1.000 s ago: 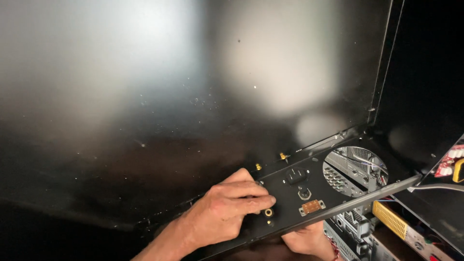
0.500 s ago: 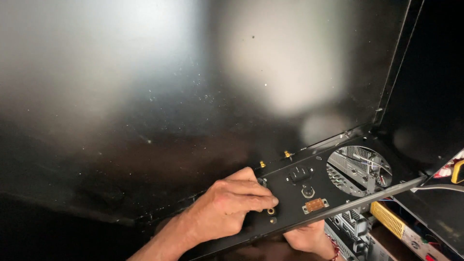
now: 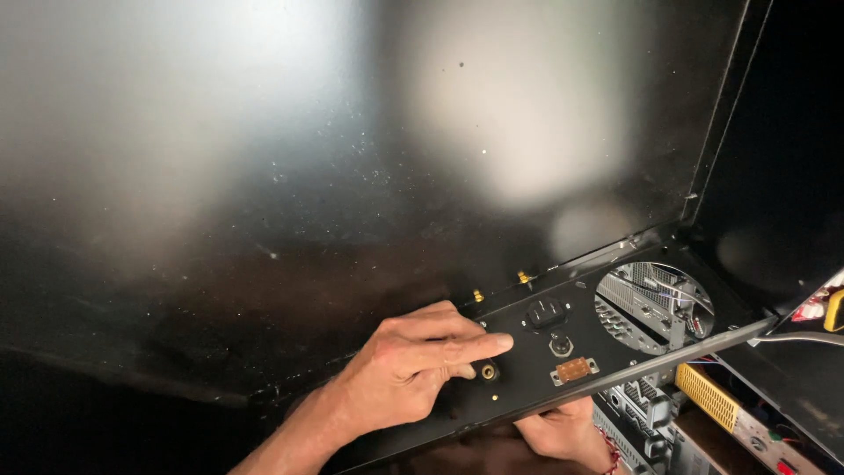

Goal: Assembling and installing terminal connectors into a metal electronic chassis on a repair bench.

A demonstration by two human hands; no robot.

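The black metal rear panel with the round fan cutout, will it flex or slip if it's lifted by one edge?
The black metal rear panel is thin, long sheet, so it probably flexes slightly. Its glossy surface may be slippery. The left hand presses on top and the right hand supports below, suggesting it needs two-handed steadying.

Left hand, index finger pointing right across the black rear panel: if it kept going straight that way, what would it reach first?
Probably the black power socket on the rear panel, just past the left hand. The small round connector sits under the fingertip, below that line. Depth is uncertain.
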